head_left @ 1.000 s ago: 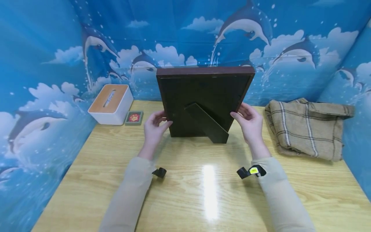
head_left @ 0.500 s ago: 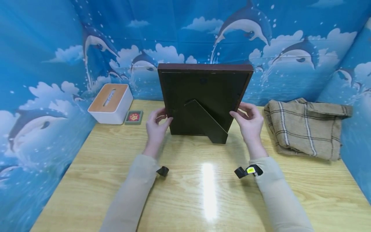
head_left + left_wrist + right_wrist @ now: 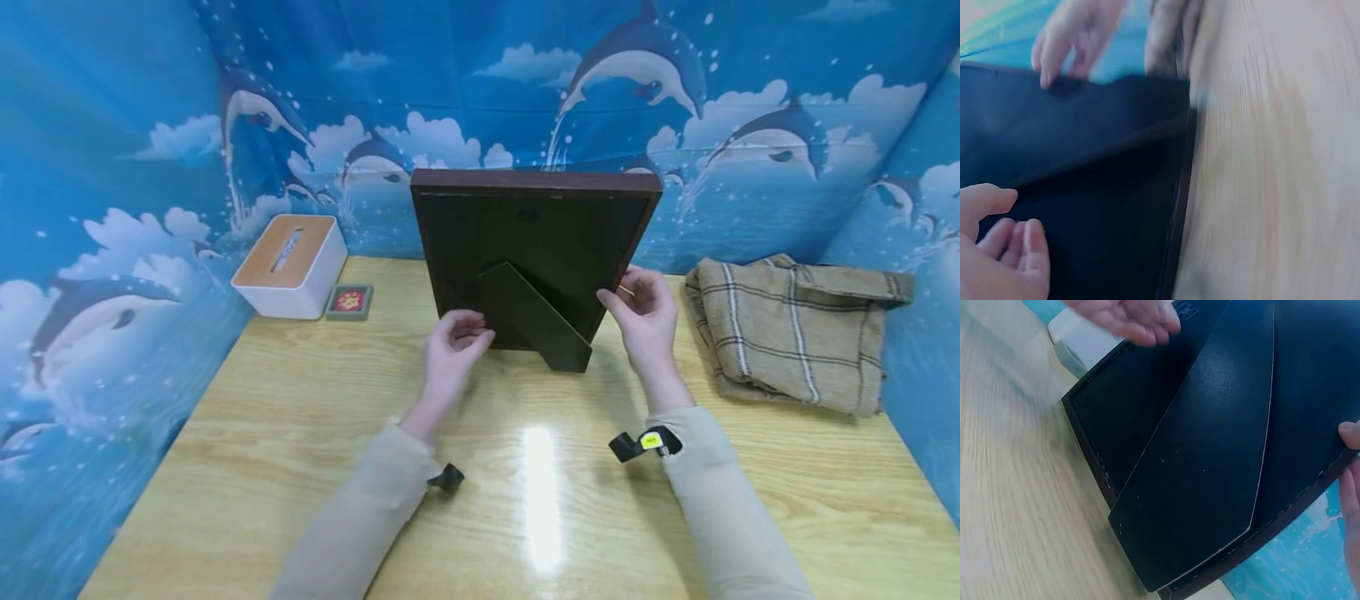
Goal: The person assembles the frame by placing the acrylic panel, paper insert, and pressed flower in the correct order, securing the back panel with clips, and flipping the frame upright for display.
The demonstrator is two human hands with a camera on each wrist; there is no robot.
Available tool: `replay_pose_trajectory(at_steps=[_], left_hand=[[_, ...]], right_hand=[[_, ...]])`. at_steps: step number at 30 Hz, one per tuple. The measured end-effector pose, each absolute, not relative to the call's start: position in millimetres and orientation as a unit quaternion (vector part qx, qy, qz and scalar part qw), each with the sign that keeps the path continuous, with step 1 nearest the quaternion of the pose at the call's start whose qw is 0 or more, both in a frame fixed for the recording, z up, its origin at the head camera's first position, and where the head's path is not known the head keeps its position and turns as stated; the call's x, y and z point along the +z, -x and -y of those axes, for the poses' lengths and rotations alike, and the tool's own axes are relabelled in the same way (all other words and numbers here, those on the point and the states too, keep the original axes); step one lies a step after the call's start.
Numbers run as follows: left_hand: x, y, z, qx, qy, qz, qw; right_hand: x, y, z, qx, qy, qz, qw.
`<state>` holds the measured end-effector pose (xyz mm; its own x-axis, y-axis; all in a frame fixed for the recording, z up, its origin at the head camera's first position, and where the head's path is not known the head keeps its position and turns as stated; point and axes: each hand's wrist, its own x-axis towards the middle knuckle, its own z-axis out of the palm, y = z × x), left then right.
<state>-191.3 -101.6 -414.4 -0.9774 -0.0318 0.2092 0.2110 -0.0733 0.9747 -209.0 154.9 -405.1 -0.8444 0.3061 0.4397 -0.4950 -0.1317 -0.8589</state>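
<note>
A dark picture frame (image 3: 465, 242) stands on the table with its back facing me. Its easel leg (image 3: 551, 333) slants out from the back panel toward the lower right. My right hand (image 3: 647, 325) pinches the frame's right edge, thumb on the back and fingers around the far side. In front of the lower left part of the back is my left hand (image 3: 450, 358), fingers loosely bent. The left wrist view shows a gap between the left thumb and fingers (image 3: 1035, 250), with nothing in it. The front of the frame is hidden from me.
A white tissue box (image 3: 292, 271) with a wooden lid stands at the back left, beside a small green square with a red centre (image 3: 349, 302). A folded plaid cloth (image 3: 795, 333) lies at the right. Dolphin-printed curtains (image 3: 465, 83) enclose the table (image 3: 300, 467).
My left hand has let go of the frame's left edge and moved right, in front of the back panel. The right hand keeps its grip, and the frame has barely shifted.
</note>
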Motion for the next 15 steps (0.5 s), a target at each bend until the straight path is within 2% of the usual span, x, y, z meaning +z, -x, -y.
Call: replay_pose_trajectory(at_steps=[2,5,11,15], left_hand=[[-418.0,189.1,91.9,-0.746,0.070,0.662,0.027],[-422.3,186.7,79.4,-0.760,0.057,0.648,-0.015],[-428.6,184.1,63.2,-0.777,0.035,0.625,-0.063],[-430.6,183.3,58.7,-0.782,0.029,0.618,-0.071]], right_hand=[[-405.3,209.6,-154.2,0.750,-0.081,0.598,0.271],[-406.0,210.1,-152.8,0.751,-0.083,0.595,0.275],[-406.6,210.8,-151.0,0.754,-0.086,0.589,0.278],[-405.5,211.4,-151.4,0.750,-0.088,0.596,0.273]])
